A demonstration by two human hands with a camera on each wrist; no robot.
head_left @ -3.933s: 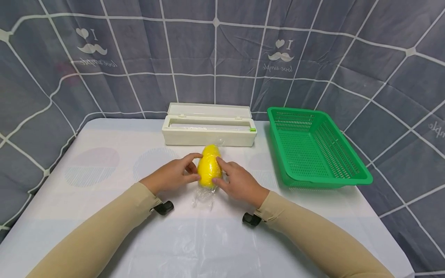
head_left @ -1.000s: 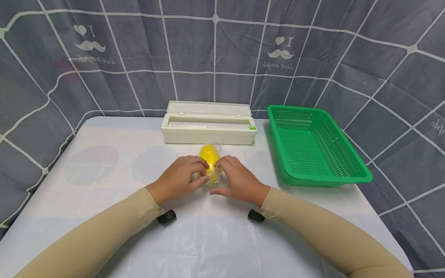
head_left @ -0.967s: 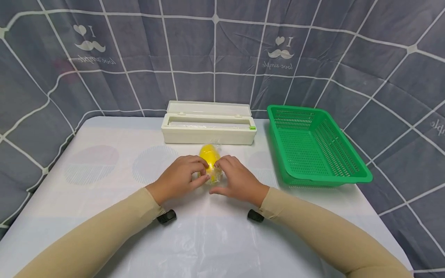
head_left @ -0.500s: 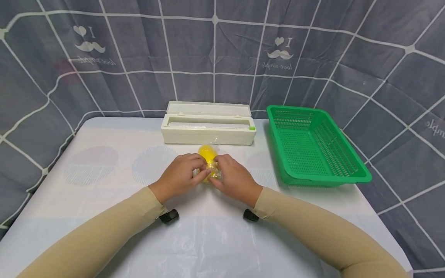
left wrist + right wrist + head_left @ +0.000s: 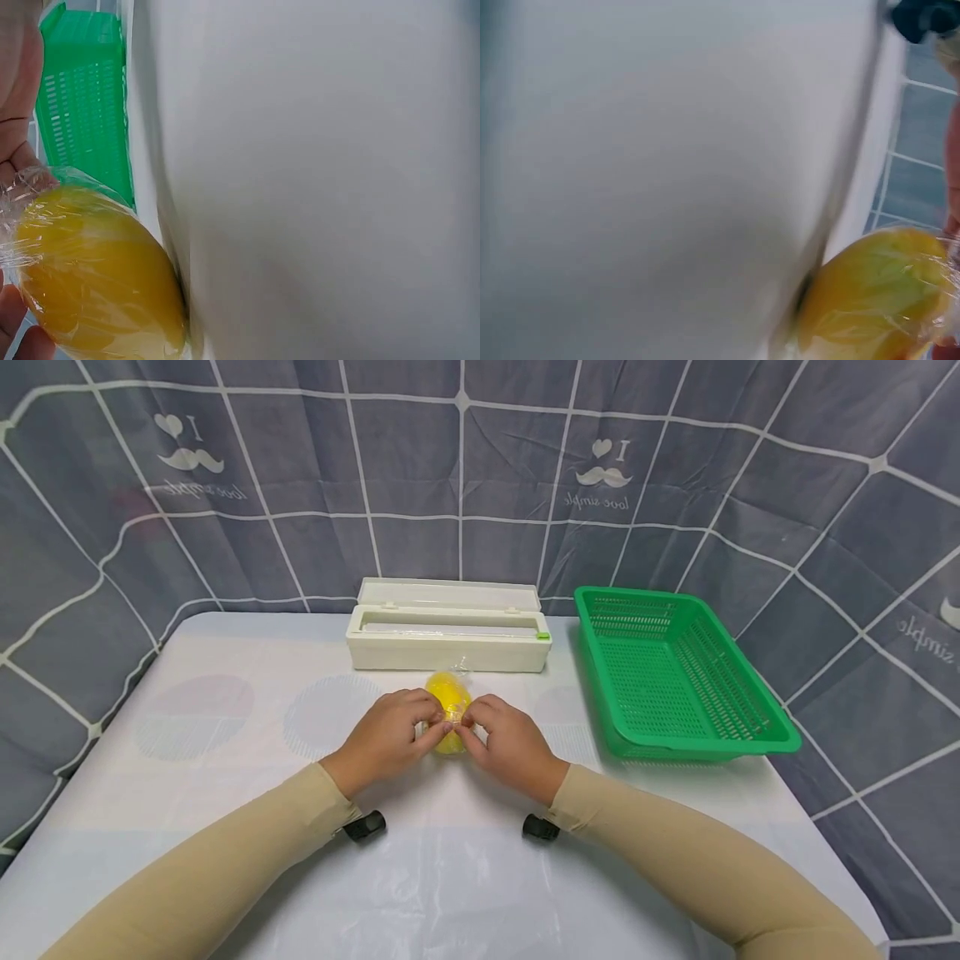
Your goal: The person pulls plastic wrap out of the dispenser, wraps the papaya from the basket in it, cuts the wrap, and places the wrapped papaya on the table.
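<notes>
A smooth yellow fruit (image 5: 447, 687), mango-like in shape, lies on the table in the middle of the head view, wrapped in clear plastic wrap (image 5: 13, 225). From the left side my left hand (image 5: 385, 737) pinches the gathered film over the fruit's near half. My right hand (image 5: 517, 750) does the same from the right, its thumb and fingertips close to the left ones. Both wrist views show the wrapped fruit only in part, at the lower edge, where the film looks bunched toward the fingers. A loose film end sticks up at the fruit's far side.
A white plastic wrap dispenser (image 5: 450, 653) with its lid raised and a green slider (image 5: 543, 636) stands behind the fruit. To the right sits a green perforated basket (image 5: 622, 727). A grey checked curtain (image 5: 420, 460) surrounds the pale tablecloth (image 5: 450, 877).
My hands have gone from the fruit's sides to the film over its near half, and the near film tail is now folded up. Lately the right thumb has closed in toward the fingers.
</notes>
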